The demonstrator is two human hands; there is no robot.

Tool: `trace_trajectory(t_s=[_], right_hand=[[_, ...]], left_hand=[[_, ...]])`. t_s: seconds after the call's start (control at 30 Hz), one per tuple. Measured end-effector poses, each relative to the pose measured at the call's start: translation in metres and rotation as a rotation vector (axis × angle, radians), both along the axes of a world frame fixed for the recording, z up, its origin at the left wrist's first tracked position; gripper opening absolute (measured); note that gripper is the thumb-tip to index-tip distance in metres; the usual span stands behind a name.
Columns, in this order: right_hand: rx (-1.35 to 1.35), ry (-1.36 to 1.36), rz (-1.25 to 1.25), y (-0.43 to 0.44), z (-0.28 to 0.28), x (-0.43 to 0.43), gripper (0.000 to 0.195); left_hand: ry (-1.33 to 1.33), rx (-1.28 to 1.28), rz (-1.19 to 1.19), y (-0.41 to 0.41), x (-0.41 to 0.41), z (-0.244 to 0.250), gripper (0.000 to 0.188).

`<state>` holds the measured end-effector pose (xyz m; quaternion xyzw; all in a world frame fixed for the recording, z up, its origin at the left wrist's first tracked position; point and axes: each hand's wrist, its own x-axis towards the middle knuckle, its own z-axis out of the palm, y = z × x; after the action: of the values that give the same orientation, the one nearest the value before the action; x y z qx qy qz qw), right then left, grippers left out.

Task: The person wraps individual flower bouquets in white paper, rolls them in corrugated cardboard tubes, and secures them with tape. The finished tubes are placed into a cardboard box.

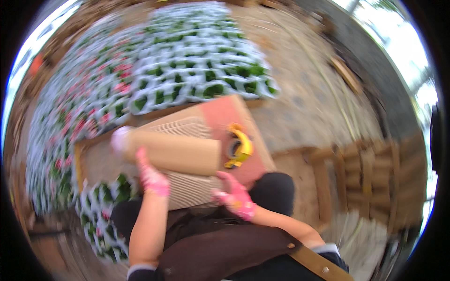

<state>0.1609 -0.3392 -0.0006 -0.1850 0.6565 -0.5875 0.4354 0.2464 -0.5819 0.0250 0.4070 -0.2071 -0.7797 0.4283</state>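
A cardboard-wrapped bundle (175, 149) lies crosswise in front of me, with pale pinkish material (120, 140) blurred at its left end. My left hand (152, 177), in a pink patterned glove, grips it from below near that end. My right hand (235, 198), gloved alike, has its fingers apart just under the bundle's right corner; whether a fingertip touches is unclear. Beneath the bundle are corrugated cardboard sheets (197, 191) on a board with a red area (246, 172). A yellow tape dispenser (242, 147) stands on the red area, right of the bundle.
Potted plants in white wrapping (197, 70) stand in dense rows ahead. More wrapped plants with pink-red flowers (81, 126) fill the left, and several sit by my left knee (105, 210). Wooden crates or pallets (369, 186) are at the right. A low wall (383, 77) runs behind.
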Motion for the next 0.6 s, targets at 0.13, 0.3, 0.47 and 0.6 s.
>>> trace_trajectory(t_s=[0.13,0.3,0.47,0.6], right_hand=[[-0.129,-0.391,-0.251,-0.002,0.025,-0.023,0.056],[-0.264,0.015,-0.736,0.077,0.066,-0.118,0.036],[0.125,0.574,-1.000,0.225,0.106,-0.177,0.037],[0.849,0.990,-0.828,0.267,0.029,-0.240,0.037]], left_hand=[[0.142,-0.139,-0.246,0.043,-0.036,0.012,0.066],[0.030,-0.646,-0.827,0.071,-0.071,-0.001,0.069],[-0.842,-1.143,-1.273,0.056,-0.055,-0.047,0.069],[-1.581,-1.285,-1.435,0.056,-0.020,-0.081,0.075]])
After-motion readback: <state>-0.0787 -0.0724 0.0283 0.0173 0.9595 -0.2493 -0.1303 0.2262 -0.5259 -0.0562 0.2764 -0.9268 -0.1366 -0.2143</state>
